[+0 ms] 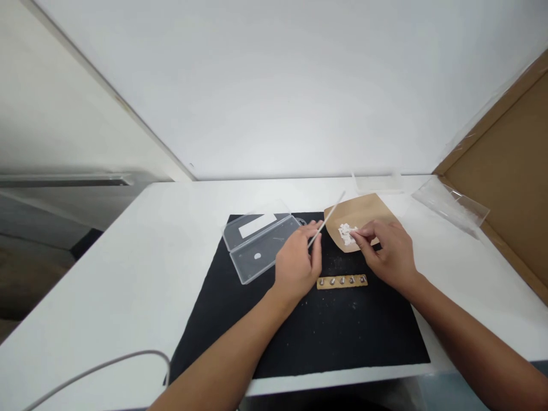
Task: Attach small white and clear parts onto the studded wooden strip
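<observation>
left grip (298, 258): around slim pale rod (329, 214) | right grip (389, 251): pinched, contents unclear, at white bits (345, 233) | curved-edged brown sheet (359, 209)

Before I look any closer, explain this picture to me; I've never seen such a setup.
There is no machine: these are a person's two bare hands, seen by a camera worn on the head, looking forward and down. A black mat covers part of the white table. On the mat lie an open clear case and a strip bearing five small metal pieces. Brown paper carries a pile of white bits. The left hand holds a thin stick. The right hand pinches at the pile; whether it grips a bit is too small to tell.
</observation>
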`<act>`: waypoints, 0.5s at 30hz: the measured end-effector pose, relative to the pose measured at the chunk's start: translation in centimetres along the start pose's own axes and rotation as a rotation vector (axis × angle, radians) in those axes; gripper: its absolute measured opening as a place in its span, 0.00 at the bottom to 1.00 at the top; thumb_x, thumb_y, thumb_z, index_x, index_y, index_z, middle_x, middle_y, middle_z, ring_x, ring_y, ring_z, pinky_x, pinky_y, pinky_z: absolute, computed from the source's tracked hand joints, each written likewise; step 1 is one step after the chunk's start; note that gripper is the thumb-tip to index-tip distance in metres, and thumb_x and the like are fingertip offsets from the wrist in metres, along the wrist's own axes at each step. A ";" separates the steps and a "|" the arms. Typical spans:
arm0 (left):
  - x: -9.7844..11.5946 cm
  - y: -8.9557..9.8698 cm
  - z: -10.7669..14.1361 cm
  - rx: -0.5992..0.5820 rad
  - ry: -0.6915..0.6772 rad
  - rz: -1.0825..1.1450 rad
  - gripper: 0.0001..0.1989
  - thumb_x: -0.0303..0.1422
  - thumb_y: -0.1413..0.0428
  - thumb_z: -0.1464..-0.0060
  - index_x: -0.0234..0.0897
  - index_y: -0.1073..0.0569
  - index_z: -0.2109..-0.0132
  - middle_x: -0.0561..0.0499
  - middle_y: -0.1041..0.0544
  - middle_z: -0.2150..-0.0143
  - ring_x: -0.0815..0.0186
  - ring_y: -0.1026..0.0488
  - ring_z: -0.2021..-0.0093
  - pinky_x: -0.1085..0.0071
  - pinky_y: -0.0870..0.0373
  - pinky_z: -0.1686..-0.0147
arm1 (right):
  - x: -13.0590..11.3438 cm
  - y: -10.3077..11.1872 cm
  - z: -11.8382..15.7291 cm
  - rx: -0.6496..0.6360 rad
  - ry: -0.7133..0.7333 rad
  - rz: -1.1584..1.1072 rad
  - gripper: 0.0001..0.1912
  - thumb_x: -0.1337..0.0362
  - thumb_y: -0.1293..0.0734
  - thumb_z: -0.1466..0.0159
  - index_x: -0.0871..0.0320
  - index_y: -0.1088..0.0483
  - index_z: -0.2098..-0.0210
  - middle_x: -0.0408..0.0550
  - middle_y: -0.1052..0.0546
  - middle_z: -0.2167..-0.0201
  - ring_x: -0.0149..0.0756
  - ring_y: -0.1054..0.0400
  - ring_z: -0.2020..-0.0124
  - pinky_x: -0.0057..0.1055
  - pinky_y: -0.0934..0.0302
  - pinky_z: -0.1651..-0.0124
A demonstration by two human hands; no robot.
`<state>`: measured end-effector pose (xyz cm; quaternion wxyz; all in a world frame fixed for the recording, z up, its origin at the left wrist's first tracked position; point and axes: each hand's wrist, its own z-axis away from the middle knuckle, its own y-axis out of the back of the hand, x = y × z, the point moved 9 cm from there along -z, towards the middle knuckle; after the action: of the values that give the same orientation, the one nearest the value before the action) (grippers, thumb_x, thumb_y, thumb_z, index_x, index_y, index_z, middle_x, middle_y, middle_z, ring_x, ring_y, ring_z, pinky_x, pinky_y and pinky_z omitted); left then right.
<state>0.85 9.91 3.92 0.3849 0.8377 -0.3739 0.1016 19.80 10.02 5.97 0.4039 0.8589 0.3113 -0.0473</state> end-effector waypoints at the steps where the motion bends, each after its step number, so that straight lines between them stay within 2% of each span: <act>1: -0.6 0.5 -0.2 0.030 0.026 -0.066 0.07 0.28 0.46 0.31 0.37 0.29 0.48 0.41 0.18 0.48 0.57 0.18 0.47 0.61 0.20 0.51 | 0.2 0.1 0.1 0.000 -0.007 -0.002 0.13 0.58 0.30 0.28 0.55 0.31 0.68 0.40 0.19 0.72 0.33 0.27 0.74 0.34 0.43 0.63; 3: -1.8 1.4 -0.7 0.076 0.080 -0.183 0.06 0.29 0.46 0.32 0.36 0.29 0.49 0.40 0.18 0.50 0.53 0.19 0.46 0.60 0.21 0.54 | 0.4 0.4 0.2 0.006 -0.005 -0.001 0.13 0.58 0.30 0.28 0.55 0.31 0.68 0.40 0.19 0.72 0.33 0.27 0.73 0.35 0.43 0.63; 6: -2.2 2.4 -1.2 0.117 0.058 -0.240 0.05 0.28 0.45 0.34 0.37 0.28 0.53 0.42 0.18 0.53 0.52 0.21 0.47 0.58 0.24 0.54 | 0.2 0.9 0.5 0.023 0.011 -0.001 0.13 0.58 0.29 0.29 0.55 0.31 0.68 0.41 0.18 0.71 0.34 0.26 0.73 0.35 0.43 0.63; 10: -2.2 3.0 -1.6 0.107 0.061 -0.284 0.06 0.24 0.45 0.39 0.38 0.27 0.56 0.39 0.22 0.46 0.49 0.25 0.49 0.54 0.28 0.53 | -0.8 0.7 0.8 -0.019 0.096 -0.050 0.13 0.61 0.29 0.29 0.54 0.33 0.69 0.39 0.19 0.72 0.32 0.26 0.73 0.34 0.43 0.64; 12: -1.7 3.1 -1.7 0.113 0.033 -0.303 0.06 0.24 0.43 0.41 0.39 0.26 0.59 0.39 0.22 0.48 0.46 0.28 0.48 0.50 0.30 0.50 | -1.5 0.7 0.8 -0.014 0.169 -0.069 0.13 0.63 0.29 0.30 0.55 0.33 0.69 0.38 0.19 0.73 0.30 0.26 0.73 0.33 0.44 0.64; 15: 0.3 2.4 -1.5 0.041 -0.116 -0.134 0.07 0.22 0.43 0.45 0.41 0.27 0.64 0.45 0.20 0.59 0.51 0.27 0.54 0.50 0.32 0.49 | -2.3 1.2 0.9 0.035 0.260 -0.064 0.13 0.65 0.26 0.32 0.55 0.34 0.69 0.36 0.19 0.72 0.28 0.26 0.73 0.33 0.44 0.64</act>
<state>-0.47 9.76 6.47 0.3513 0.8730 -0.3364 0.0344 18.84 7.63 6.90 0.3433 0.8543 0.3875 0.0459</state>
